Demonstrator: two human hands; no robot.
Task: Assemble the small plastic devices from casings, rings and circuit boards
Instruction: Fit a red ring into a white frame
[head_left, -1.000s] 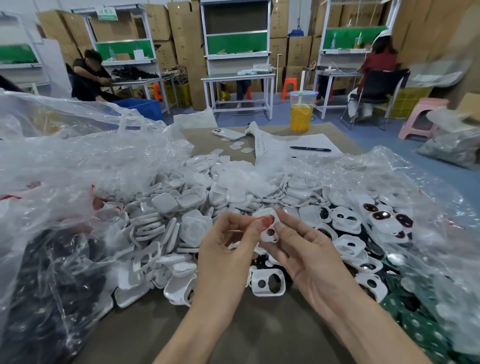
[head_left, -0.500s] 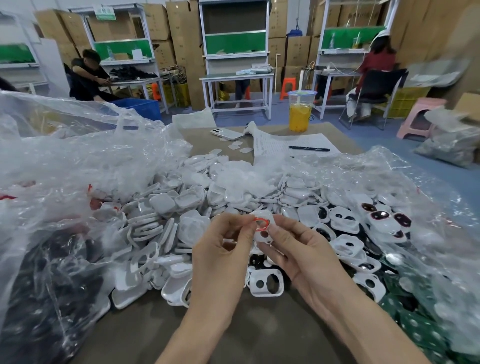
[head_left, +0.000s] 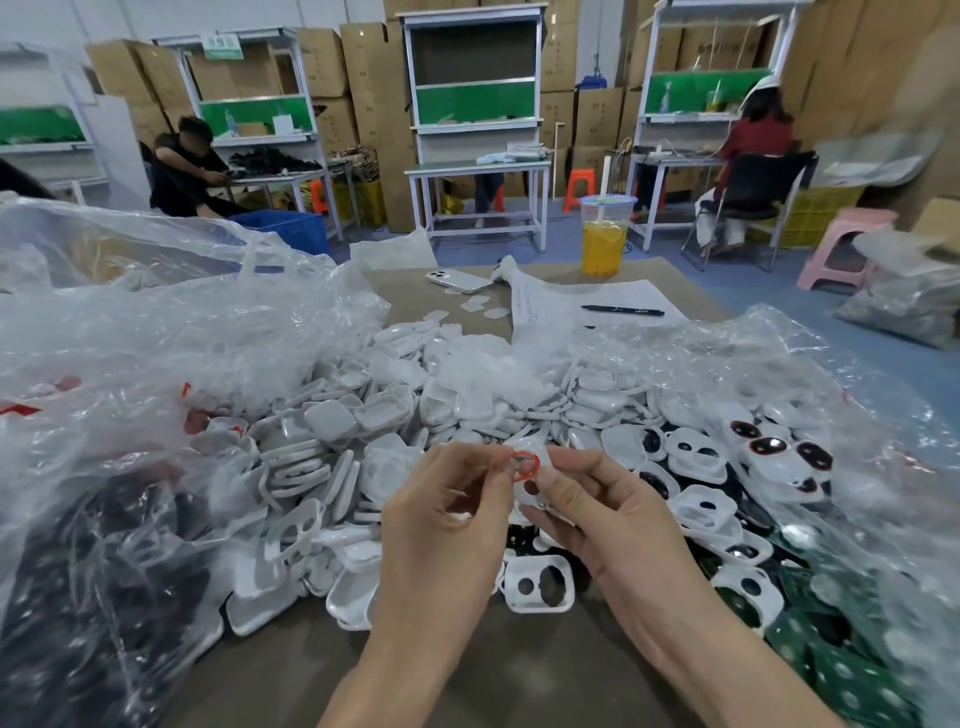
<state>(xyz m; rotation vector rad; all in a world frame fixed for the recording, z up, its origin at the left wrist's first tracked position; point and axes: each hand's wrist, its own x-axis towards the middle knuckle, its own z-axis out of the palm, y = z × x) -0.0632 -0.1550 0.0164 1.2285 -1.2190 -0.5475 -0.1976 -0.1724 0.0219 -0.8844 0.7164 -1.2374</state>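
Both hands meet above the near edge of a heap of white plastic casings (head_left: 363, 415) on the brown tabletop (head_left: 291, 670); the left hand (head_left: 447, 525) has its thumb and forefinger curled together, pinching the left edge of a small red rubber ring (head_left: 524, 463); the right hand (head_left: 613, 525) grips a small white plastic casing with round holes (head_left: 535, 448) between thumb and curled fingers, just beside the left fingertips; the ring lies against the upper face of that casing, between the two thumbs.

Below the hands a white casing frame with two holes (head_left: 540, 582) lies flat on the tabletop; to the right, white pieces with red-rimmed dark lenses (head_left: 769, 447) sit in a clear plastic bag (head_left: 857, 395), with green circuit boards (head_left: 831, 670) nearer; a crumpled clear bag (head_left: 130, 353) covers the left side; further back stand a cup of orange drink (head_left: 605, 244), a white phone (head_left: 457, 280) and a black pen (head_left: 623, 310) on a printed sheet (head_left: 561, 301).
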